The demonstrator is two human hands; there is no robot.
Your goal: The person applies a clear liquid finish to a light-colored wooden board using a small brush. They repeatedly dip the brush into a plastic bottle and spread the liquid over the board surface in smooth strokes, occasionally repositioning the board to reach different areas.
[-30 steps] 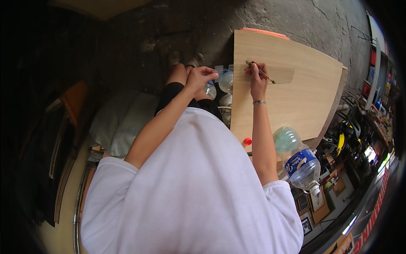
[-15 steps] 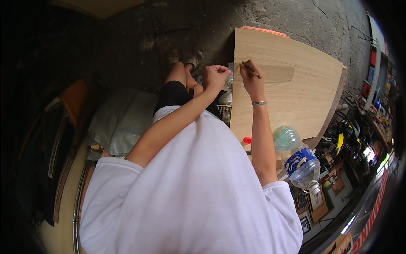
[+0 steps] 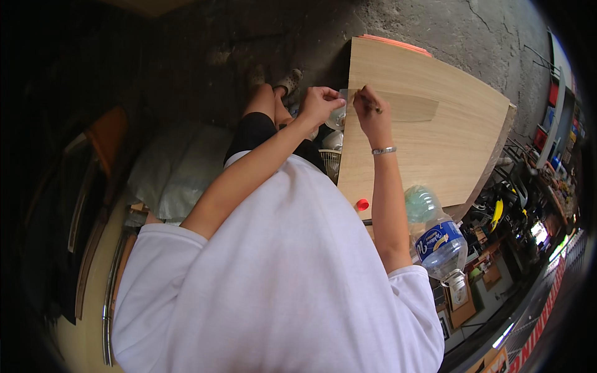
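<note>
A long clear strip (image 3: pixel 413 107), glass or stiff plastic, lies across a pale wooden board (image 3: pixel 429 152). Its near-left end sticks out past the board's left edge, where the fingers of my left hand (image 3: pixel 319 105) pinch it. My right hand (image 3: pixel 374 118) is closed in a writing grip on a slim pen-like tool (image 3: pixel 379 110), over the strip just inside that edge. Only the tool's back end shows clearly; my fingers cover most of its tip, so its exact kind is hidden.
Right of my right forearm lie a clear plastic bottle with a blue label (image 3: pixel 441 242) and a greenish bottle piece (image 3: pixel 421 202). A red cap (image 3: pixel 362 204) sits by the board's near edge. Below the board's left edge stands a basket (image 3: pixel 331 160) with clear items.
My right hand has turned slightly, so the tool points more upright and less of it shows. My left hand keeps its pinch on the strip's end. The view has shifted a little.
</note>
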